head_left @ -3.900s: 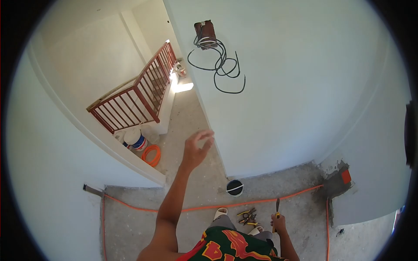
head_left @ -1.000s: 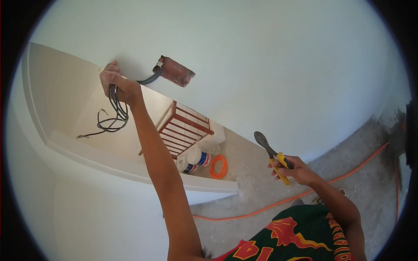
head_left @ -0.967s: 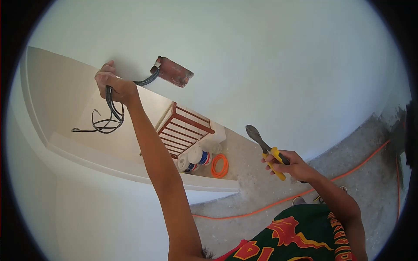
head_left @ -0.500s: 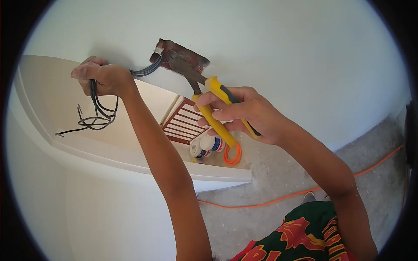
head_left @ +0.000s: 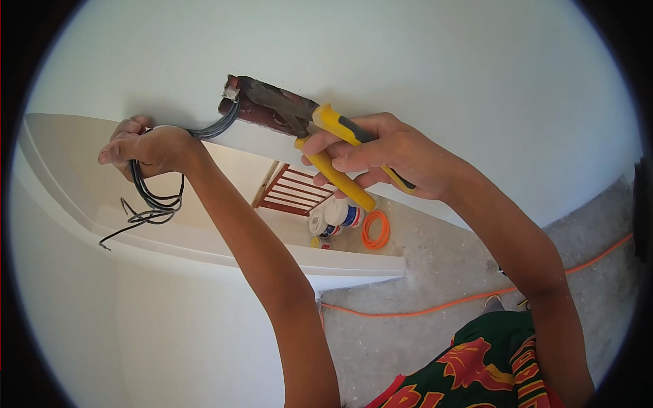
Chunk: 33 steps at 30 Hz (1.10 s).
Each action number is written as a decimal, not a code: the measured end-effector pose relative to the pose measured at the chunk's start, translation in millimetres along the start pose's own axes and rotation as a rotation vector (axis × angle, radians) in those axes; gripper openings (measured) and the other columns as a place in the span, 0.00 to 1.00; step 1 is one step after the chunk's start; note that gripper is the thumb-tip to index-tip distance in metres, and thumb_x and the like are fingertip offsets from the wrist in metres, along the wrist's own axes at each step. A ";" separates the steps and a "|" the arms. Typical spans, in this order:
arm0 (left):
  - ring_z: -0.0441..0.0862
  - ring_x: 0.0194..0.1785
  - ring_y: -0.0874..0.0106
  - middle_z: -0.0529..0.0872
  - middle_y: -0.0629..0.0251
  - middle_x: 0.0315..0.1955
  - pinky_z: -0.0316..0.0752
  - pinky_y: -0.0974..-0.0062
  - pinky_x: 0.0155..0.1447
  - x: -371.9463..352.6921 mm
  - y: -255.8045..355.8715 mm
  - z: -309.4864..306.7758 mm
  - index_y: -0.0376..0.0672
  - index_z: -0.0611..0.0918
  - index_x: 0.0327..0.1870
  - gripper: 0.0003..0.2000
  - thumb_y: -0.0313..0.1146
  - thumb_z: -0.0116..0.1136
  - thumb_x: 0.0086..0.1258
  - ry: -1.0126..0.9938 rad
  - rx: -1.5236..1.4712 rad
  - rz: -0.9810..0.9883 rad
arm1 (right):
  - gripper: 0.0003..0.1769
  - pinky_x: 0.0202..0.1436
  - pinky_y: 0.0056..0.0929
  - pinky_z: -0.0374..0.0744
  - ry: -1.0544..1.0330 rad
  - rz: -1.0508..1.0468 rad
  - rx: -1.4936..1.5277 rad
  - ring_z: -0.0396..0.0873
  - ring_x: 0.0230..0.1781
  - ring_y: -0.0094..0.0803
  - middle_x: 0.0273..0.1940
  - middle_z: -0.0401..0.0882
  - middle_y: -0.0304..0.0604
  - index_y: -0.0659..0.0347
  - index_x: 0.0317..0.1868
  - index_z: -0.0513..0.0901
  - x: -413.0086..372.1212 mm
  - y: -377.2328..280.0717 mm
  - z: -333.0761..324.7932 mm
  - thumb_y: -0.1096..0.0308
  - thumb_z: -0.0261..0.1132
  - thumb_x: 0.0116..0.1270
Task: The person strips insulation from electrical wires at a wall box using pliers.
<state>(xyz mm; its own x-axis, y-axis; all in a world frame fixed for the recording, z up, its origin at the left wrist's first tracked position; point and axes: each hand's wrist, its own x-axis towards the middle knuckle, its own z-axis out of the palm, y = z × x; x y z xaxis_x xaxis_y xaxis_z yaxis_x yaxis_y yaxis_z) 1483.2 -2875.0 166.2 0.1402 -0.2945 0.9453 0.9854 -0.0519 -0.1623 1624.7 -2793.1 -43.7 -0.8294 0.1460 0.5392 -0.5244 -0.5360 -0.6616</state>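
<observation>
My left hand [head_left: 153,149] is closed around a bundle of black wires [head_left: 221,126]. The wires run out of the left end of a rectangular recess [head_left: 262,118] in the wall, and their loose ends hang tangled below my fist. In my right hand [head_left: 398,155] is a pair of pliers [head_left: 332,122] with yellow and black handles, slightly spread. The dark jaws reach into the recess, lying along its upper side, and their tips are hard to make out against its dark inside. A pale fitting [head_left: 231,93] sits where the wires come out.
Below the recess is a wall opening with a ledge [head_left: 326,262]. Through it show a red-brown slatted frame [head_left: 296,190], white buckets [head_left: 337,212] and a coiled orange hose [head_left: 375,230]. An orange line [head_left: 435,307] crosses the concrete floor [head_left: 381,347].
The pliers' jaws have shifted toward the upper side of the recess, with my right hand following. My left hand keeps its hold on the wires. The whole view has shifted a little.
</observation>
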 end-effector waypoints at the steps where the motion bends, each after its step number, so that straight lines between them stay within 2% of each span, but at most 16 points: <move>1: 0.62 0.22 0.73 0.65 0.70 0.14 0.65 0.75 0.31 -0.7 1.0 0.8 0.48 0.58 0.16 0.30 0.60 0.26 0.78 0.001 0.001 -0.001 | 0.22 0.58 0.48 0.76 -0.002 0.000 -0.004 0.75 0.52 0.39 0.54 0.75 0.48 0.63 0.56 0.80 0.2 -0.5 -1.8 0.65 0.63 0.62; 11: 0.62 0.22 0.72 0.66 0.68 0.15 0.67 0.73 0.32 0.9 -3.1 -1.1 0.48 0.55 0.17 0.31 0.62 0.27 0.77 -0.021 0.044 0.016 | 0.23 0.58 0.48 0.76 -0.049 -0.014 -0.002 0.75 0.52 0.39 0.55 0.75 0.48 0.63 0.58 0.79 8.5 -0.9 -8.0 0.65 0.63 0.61; 17: 0.63 0.23 0.72 0.66 0.68 0.15 0.67 0.73 0.32 -0.6 0.3 0.9 0.48 0.57 0.18 0.31 0.63 0.26 0.77 0.000 0.029 -0.014 | 0.21 0.54 0.47 0.79 -0.073 -0.043 0.037 0.78 0.49 0.40 0.53 0.76 0.51 0.62 0.55 0.79 9.4 2.4 -8.9 0.63 0.63 0.63; 20: 0.63 0.23 0.72 0.65 0.68 0.15 0.67 0.74 0.32 0.0 -2.0 1.2 0.47 0.57 0.18 0.31 0.63 0.26 0.77 0.003 0.019 0.027 | 0.20 0.49 0.44 0.80 -0.068 -0.036 0.019 0.78 0.47 0.40 0.51 0.76 0.52 0.61 0.53 0.78 9.8 5.1 -5.3 0.60 0.64 0.64; 23: 0.63 0.23 0.72 0.65 0.68 0.14 0.67 0.73 0.33 0.2 -2.1 -0.5 0.47 0.57 0.18 0.31 0.63 0.26 0.77 -0.016 0.005 -0.017 | 0.21 0.45 0.40 0.80 -0.075 -0.047 0.021 0.78 0.45 0.39 0.48 0.76 0.51 0.60 0.52 0.76 9.7 4.9 -4.6 0.55 0.64 0.67; 26: 0.63 0.23 0.72 0.65 0.69 0.14 0.67 0.74 0.32 1.0 -4.6 -0.5 0.47 0.57 0.18 0.31 0.63 0.26 0.77 -0.009 0.015 0.009 | 0.21 0.44 0.38 0.78 -0.068 -0.071 0.016 0.77 0.44 0.37 0.46 0.76 0.51 0.59 0.52 0.75 12.6 7.2 -5.7 0.51 0.62 0.69; 29: 0.62 0.22 0.72 0.64 0.69 0.14 0.66 0.75 0.32 3.3 -10.8 -2.4 0.48 0.56 0.18 0.31 0.64 0.26 0.76 -0.020 0.036 0.040 | 0.21 0.46 0.38 0.78 -0.092 -0.062 -0.002 0.78 0.41 0.35 0.44 0.76 0.49 0.60 0.50 0.75 11.3 4.7 -5.1 0.50 0.61 0.71; 33: 0.62 0.22 0.72 0.64 0.69 0.14 0.66 0.75 0.31 1.4 -4.2 -1.3 0.47 0.57 0.19 0.30 0.63 0.27 0.76 -0.014 0.016 0.024 | 0.22 0.38 0.34 0.77 -0.064 0.025 0.058 0.76 0.33 0.31 0.39 0.75 0.48 0.61 0.39 0.74 7.1 1.9 1.4 0.47 0.59 0.72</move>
<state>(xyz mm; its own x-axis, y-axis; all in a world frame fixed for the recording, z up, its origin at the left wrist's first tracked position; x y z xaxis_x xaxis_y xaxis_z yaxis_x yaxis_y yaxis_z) 1479.1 -2876.5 167.8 0.1651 -0.2818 0.9452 0.9831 -0.0297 -0.1806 1618.1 -2794.3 -40.5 -0.8274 0.0797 0.5560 -0.4899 -0.5864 -0.6450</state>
